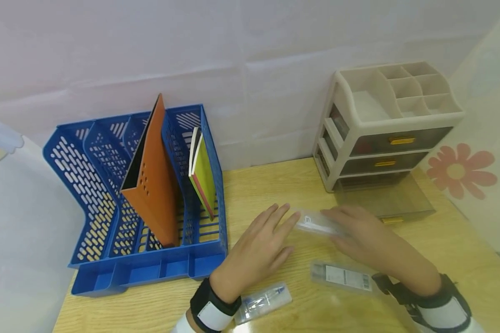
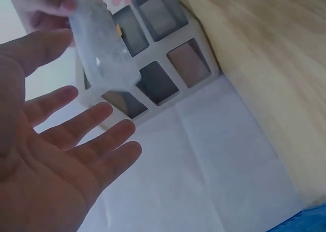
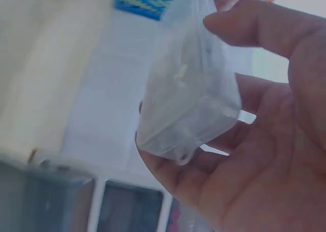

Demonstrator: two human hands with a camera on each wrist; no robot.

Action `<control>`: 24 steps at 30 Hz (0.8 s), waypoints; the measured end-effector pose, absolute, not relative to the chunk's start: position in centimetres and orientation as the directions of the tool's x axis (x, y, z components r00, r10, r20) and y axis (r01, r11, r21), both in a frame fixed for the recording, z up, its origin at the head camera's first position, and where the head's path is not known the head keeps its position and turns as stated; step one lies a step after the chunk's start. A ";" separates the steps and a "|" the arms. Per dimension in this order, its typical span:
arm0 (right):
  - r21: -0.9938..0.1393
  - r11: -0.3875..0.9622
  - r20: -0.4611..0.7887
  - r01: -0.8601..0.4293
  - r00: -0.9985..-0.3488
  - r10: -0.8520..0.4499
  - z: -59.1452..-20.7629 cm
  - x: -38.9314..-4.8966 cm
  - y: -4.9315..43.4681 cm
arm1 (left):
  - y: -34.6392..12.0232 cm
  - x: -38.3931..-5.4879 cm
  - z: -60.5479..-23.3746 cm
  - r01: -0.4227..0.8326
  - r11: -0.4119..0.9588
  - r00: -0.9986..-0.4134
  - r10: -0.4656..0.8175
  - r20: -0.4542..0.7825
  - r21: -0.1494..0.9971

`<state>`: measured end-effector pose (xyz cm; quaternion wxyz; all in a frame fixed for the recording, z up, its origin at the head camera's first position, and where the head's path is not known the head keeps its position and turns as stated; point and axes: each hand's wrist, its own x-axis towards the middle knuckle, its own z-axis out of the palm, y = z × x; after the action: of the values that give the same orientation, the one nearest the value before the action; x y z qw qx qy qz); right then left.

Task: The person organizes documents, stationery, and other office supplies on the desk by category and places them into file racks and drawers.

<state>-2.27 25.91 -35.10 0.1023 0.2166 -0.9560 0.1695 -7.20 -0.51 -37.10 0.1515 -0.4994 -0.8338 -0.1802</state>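
My right hand (image 1: 364, 236) grips a clear plastic box (image 1: 314, 222) by its right end, above the wooden table. In the right wrist view the box (image 3: 188, 99) shows a small loop on its end, with thumb and fingers around it. Just left of the box, my left hand (image 1: 256, 247) has its fingers spread, palm toward the box, and holds nothing. Nearer on the table lie a clear case with a white label (image 1: 343, 276) and a clear packet with a blue-tipped item inside (image 1: 262, 303).
A cream drawer unit (image 1: 400, 118) stands at the back right, its bottom see-through drawer (image 1: 383, 199) pulled out. At left, a blue file rack (image 1: 150, 273) holds an orange folder (image 1: 154, 185) and thin books (image 1: 203, 171). A white cloth (image 1: 275, 92) hangs behind.
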 end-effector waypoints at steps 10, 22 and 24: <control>-0.317 0.778 0.360 -0.542 -0.828 -0.430 -32.9 -4.2 24.0 | 0.3 -7.4 -36.0 0.885 0.403 -0.464 0.718 0.519 0.234; -0.470 0.750 0.318 -0.466 -0.882 -0.349 -32.3 -4.5 23.8 | 0.5 -7.8 -36.6 0.870 0.443 -0.471 0.619 0.628 0.216; -0.554 0.710 0.319 -0.436 -0.898 -0.302 -32.4 -4.6 24.2 | 0.3 -7.9 -36.5 0.863 0.427 -0.494 0.599 0.631 0.270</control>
<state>-4.62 24.17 -32.41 0.1028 0.2008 -0.9188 0.3239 -7.91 0.30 -36.53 0.2267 -0.4489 -0.8138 -0.2913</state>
